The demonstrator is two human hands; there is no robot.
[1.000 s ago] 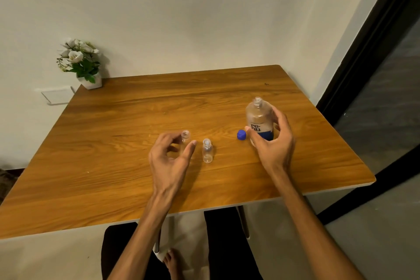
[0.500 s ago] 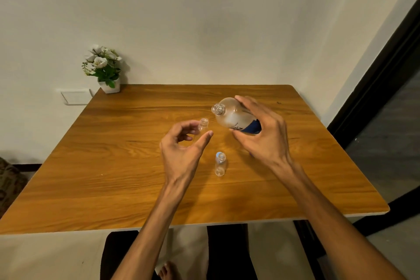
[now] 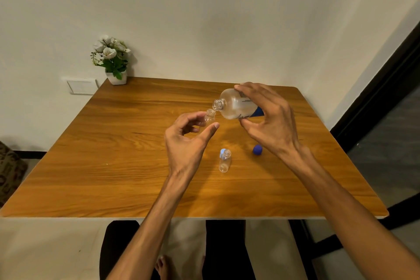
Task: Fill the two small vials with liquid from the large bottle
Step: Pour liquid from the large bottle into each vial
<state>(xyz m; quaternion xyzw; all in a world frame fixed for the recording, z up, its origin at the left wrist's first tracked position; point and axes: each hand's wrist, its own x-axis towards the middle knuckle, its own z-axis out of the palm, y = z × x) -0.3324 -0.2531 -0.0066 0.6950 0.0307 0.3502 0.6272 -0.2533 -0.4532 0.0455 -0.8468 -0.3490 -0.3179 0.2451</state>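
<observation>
At the far left corner of the wooden table [image 3: 127,166] stands a small white pot of white flowers [image 3: 111,59], against the wall and just beside a white wall plate [image 3: 82,86]; both lie well apart from the hands. Nearer the middle, the left hand [image 3: 184,143] is raised above the tabletop with its fingers curled; the fingertips and the extended thumb pinch a small clear vial [image 3: 210,115], which is held off the table with its open mouth tilted up and to the right. Just right of that mouth, nearly touching it, is the open neck of the large bottle [image 3: 235,104]; the bottle lies tipped almost on its side in the air, neck pointing left and slightly down toward the held vial, with a blue patch of label showing near the palm; whether liquid is passing between them cannot be told. Below the two hands, the second vial [image 3: 225,160] stands upright on the table, uncapped, untouched, and seemingly empty. To its right a blue cap [image 3: 257,150] rests on the wood, near the right wrist but apart from it. The right hand [image 3: 272,125] grips the large bottle round its body, fingers curled over the top and thumb pressed underneath.
</observation>
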